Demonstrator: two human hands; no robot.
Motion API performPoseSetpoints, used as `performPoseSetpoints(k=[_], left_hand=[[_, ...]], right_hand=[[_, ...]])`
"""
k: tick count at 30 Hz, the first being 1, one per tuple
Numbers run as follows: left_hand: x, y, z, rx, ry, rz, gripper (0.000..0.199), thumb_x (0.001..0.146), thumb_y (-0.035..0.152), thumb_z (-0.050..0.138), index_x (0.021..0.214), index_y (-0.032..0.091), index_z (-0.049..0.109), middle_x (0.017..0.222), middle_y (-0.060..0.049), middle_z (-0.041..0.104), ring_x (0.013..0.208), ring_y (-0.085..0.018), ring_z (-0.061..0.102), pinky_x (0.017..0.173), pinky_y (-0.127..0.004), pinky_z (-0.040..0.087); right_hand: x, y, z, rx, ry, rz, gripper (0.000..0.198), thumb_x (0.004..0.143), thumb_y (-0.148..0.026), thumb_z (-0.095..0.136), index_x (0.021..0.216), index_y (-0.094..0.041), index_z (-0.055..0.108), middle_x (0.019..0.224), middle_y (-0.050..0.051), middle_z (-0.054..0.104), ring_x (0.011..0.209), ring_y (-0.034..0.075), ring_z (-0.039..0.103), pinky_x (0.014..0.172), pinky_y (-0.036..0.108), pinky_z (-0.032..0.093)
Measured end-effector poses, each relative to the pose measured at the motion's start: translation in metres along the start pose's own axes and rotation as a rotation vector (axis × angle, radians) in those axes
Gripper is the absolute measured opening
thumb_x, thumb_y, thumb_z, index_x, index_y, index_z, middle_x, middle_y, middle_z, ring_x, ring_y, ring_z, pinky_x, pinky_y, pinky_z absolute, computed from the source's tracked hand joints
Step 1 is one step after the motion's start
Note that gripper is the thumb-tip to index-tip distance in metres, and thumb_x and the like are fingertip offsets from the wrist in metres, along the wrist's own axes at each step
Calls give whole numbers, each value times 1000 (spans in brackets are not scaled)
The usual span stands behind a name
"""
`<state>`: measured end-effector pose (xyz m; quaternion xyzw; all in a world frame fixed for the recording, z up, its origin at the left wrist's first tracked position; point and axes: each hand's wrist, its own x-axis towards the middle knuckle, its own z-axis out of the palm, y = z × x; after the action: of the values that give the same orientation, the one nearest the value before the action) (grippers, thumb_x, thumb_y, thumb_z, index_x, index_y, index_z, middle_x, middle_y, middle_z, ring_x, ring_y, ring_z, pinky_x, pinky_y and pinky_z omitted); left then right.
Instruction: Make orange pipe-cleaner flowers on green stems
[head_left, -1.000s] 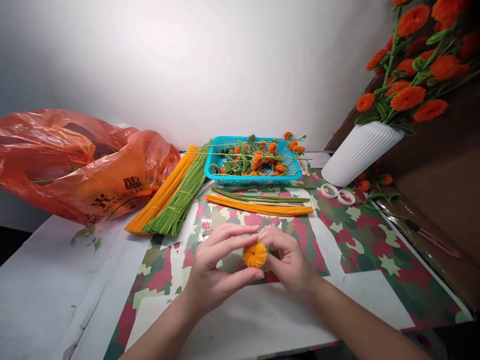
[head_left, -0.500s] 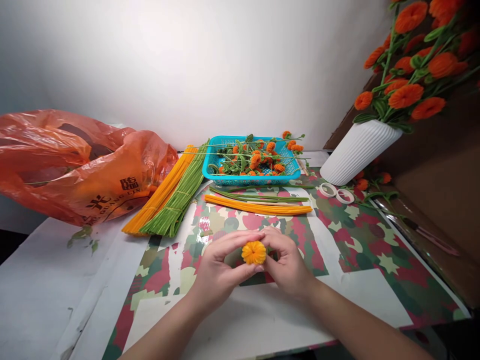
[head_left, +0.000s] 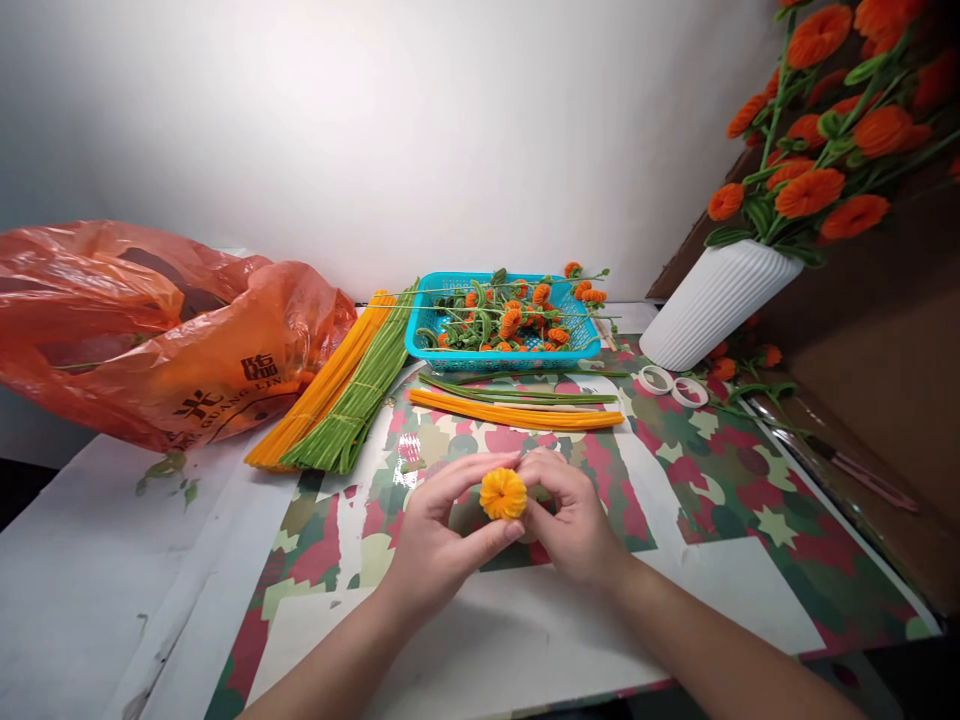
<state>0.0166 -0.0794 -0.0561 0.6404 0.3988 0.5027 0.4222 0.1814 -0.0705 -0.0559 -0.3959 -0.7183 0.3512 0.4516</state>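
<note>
A small yellow-orange pipe-cleaner flower [head_left: 502, 495] faces up between my two hands above the table. My left hand [head_left: 442, 535] curves around its left side, with the thumb at the lower edge and the fingers behind it. From the right, my right hand [head_left: 574, 515] pinches the flower with bent fingers and thumb. Whatever lies beneath the flower head is hidden by it and my fingers. Beyond my hands lie loose yellow pipe cleaners [head_left: 517, 411] and green pipe cleaners [head_left: 525, 394].
A blue basket [head_left: 502, 363] holds orange flowers and green stems. Bundles of yellow [head_left: 322, 385] and green pipe cleaners [head_left: 356, 390] rest beside a red plastic bag [head_left: 172, 340]. Two tape rolls [head_left: 673, 387], a white vase [head_left: 712, 305] of orange flowers and a pink-handled tool [head_left: 874, 480] are at right.
The flower has shifted slightly left and up, and its face has tilted a little. My left thumb and right fingers have moved slightly around it.
</note>
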Motion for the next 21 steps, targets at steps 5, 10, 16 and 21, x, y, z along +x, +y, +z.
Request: performPoseSetpoints(k=[5,10,16,21], left_hand=[[-1,1,-4,164,95,190,52,69,26,80,118,25,64,108,-8,64,97,-24,60,82,-36,53],[3,4,-6,176,88,151,27,73,18,76,99,21,69,83,-3,61,73,-15,57,62,-27,51],[4,3,-5,168,28,87,30,72,14,77,101,21,72,76,-1,63,70,-13,60,63,-24,51],[4,2,-3,157,17,30,25,75,15,74,99,21,72,79,-1,67,72,-13,61,64,-23,52]], right_hand=[[0,-4,-4,-222,52,-134,19,88,-14,50,71,-20,55,67,-2,62,68,14,52,71,34,29],[1,-5,-4,-341,82,-190,19,87,-8,50,72,-20,53,67,-4,62,69,13,51,72,33,24],[0,-1,-5,-391,84,-192,18,87,-9,51,73,-19,53,68,-4,62,71,13,50,75,34,24],[0,0,-7,-419,52,-196,15,85,-10,52,73,-19,52,69,-4,62,72,13,51,76,34,24]])
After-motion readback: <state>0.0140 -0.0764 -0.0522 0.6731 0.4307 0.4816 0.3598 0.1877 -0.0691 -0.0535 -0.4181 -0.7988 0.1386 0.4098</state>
